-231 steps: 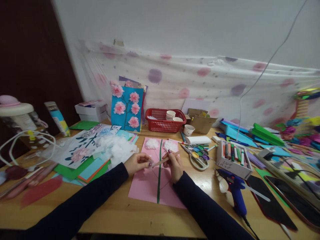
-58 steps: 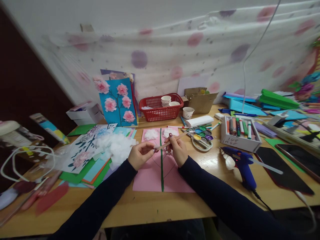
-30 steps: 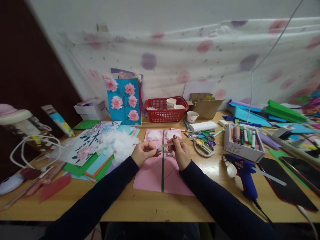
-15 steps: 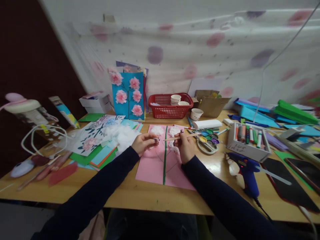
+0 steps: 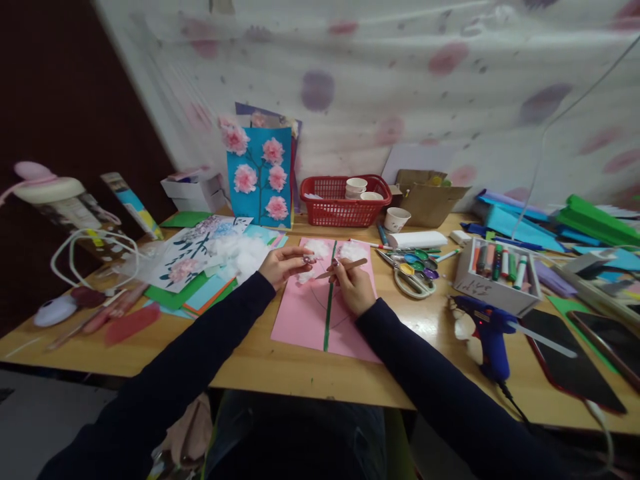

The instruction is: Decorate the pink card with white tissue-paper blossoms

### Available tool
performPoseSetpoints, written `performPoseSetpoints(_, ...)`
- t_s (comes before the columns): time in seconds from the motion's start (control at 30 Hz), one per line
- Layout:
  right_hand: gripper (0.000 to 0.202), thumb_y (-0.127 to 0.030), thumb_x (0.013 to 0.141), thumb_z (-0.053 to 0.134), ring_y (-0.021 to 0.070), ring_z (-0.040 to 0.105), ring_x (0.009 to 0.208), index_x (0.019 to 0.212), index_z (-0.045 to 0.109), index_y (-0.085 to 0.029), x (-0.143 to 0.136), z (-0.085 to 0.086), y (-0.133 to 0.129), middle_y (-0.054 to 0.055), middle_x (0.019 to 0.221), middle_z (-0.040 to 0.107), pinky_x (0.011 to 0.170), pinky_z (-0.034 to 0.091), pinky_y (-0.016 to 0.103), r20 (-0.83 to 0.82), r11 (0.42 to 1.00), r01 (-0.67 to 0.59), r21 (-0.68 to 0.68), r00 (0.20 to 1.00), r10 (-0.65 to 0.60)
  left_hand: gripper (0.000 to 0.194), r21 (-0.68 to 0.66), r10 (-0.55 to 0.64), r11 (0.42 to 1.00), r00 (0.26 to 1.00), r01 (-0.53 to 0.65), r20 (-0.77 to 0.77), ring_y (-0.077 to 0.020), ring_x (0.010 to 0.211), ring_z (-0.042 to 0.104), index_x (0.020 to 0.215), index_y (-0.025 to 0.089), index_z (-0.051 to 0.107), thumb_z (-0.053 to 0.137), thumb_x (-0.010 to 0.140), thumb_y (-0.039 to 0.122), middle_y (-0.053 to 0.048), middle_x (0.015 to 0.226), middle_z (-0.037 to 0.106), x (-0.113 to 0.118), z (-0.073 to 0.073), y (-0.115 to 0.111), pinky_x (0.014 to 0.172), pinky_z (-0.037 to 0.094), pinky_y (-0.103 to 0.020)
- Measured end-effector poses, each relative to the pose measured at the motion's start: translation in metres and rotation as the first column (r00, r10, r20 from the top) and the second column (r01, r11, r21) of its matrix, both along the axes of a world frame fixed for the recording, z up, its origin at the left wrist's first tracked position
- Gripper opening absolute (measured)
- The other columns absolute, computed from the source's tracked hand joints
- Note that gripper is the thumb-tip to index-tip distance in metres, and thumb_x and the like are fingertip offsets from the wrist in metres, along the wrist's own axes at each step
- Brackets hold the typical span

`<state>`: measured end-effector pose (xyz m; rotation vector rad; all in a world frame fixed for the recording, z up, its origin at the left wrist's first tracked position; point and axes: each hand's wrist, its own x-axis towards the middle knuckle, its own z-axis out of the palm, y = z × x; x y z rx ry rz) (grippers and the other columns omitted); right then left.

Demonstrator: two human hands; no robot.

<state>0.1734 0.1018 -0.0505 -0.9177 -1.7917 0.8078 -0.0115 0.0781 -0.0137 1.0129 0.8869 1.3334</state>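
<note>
Pink paper lies on the table with a green stripe down its middle, thin pencil lines and white cotton tufts near its top. Over the paper's right half, my right hand pinches a wooden craft stick, which points left and slightly down. My left hand hovers above the left edge, fingertips pinched together; what is between them, if anything, is too small to make out. The stick's tip lies close to the left fingertips. A cotton tuft shows beneath my left hand.
Loose cotton and coloured sheets lie left. Behind stand a blue flower picture and a red basket with paper cups. To the right are scissors, paint pots, a marker box, a blue glue gun and phones.
The craft stick has swung from nearly level to slanting down toward the left, and my right hand has moved left. My left hand has shifted slightly left. The whole view has tilted a little.
</note>
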Motion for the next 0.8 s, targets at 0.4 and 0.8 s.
performPoseSetpoints(0.4, 0.027, -0.032, 0.090, 0.039, 0.0155, 0.059, 0.062, 0.073, 0.055, -0.018, -0.002, 0.006, -0.001, 0.003, 0.065, 0.063, 0.062, 0.044, 0.026, 0.097, 0.996, 0.017, 0.088, 0.995, -0.026, 0.037, -0.033, -0.040, 0.999, 0.990, 0.036, -0.132, -0.0190, 0.071, 0.069, 0.083, 0.012, 0.057, 0.079, 0.056, 0.025, -0.009, 0.079, 0.073, 0.003, -0.004, 0.001, 0.081, 0.052, -0.038)
performPoseSetpoints(0.8, 0.025, -0.027, 0.091, 0.038, 0.0143, 0.060, 0.062, 0.074, 0.055, -0.018, -0.002, 0.007, -0.001, 0.002, 0.065, 0.062, 0.061, 0.043, 0.024, 0.089, 0.998, 0.028, 0.060, 0.995, -0.034, 0.032, 0.173, 0.036, 0.984, 0.894, 0.047, -0.447, -0.0215, 0.087, 0.067, 0.090, 0.016, 0.052, 0.067, 0.071, 0.038, -0.012, 0.092, 0.072, 0.003, -0.010, 0.003, 0.078, 0.050, -0.035)
